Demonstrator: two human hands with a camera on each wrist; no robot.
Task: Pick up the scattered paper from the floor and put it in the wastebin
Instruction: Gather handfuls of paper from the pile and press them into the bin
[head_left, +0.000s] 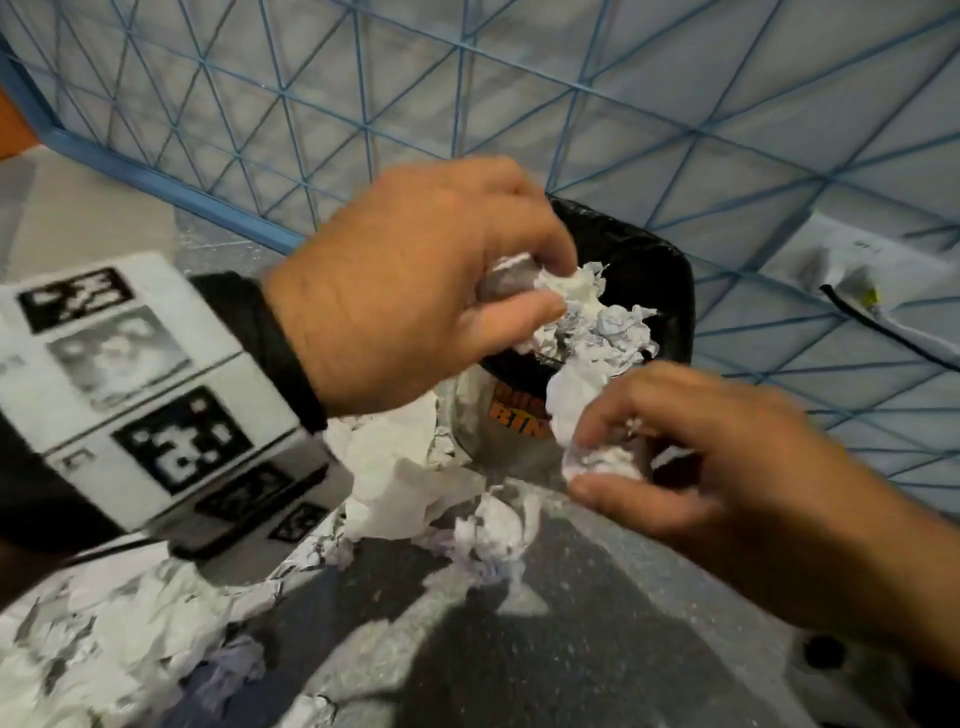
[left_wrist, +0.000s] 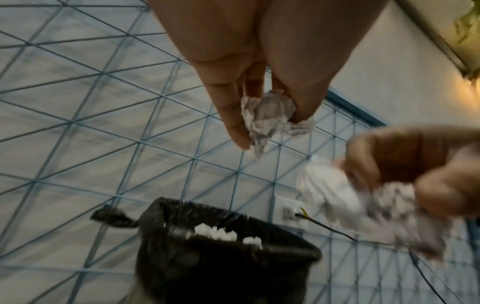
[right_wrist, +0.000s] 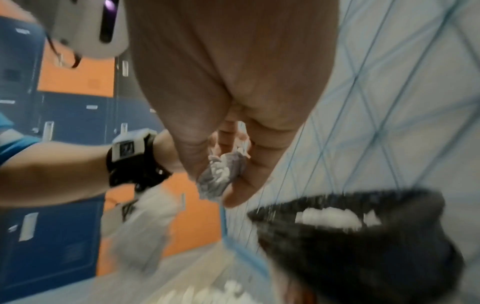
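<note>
The wastebin (head_left: 670, 270), lined with a black bag, stands against the blue grid panel and holds crumpled paper (head_left: 608, 327). My left hand (head_left: 550, 293) hovers over its near-left rim, pinching a crumpled paper ball (head_left: 514, 267); the left wrist view shows this ball (left_wrist: 270, 115) between thumb and fingers, above the bin (left_wrist: 233, 267). To the front right of the bin, my right hand (head_left: 589, 462) grips another paper wad (head_left: 605, 460), seen in the right wrist view as a grey-white wad (right_wrist: 221, 176) beside the bin (right_wrist: 363, 246). More scattered paper (head_left: 405, 467) lies on the floor.
A blue triangular-grid panel (head_left: 467, 104) rises behind the bin. A black cable (head_left: 883, 327) runs from a wall socket at the right. Paper heaps (head_left: 104, 623) cover the floor at the lower left. Blue and orange lockers (right_wrist: 64, 144) stand behind me.
</note>
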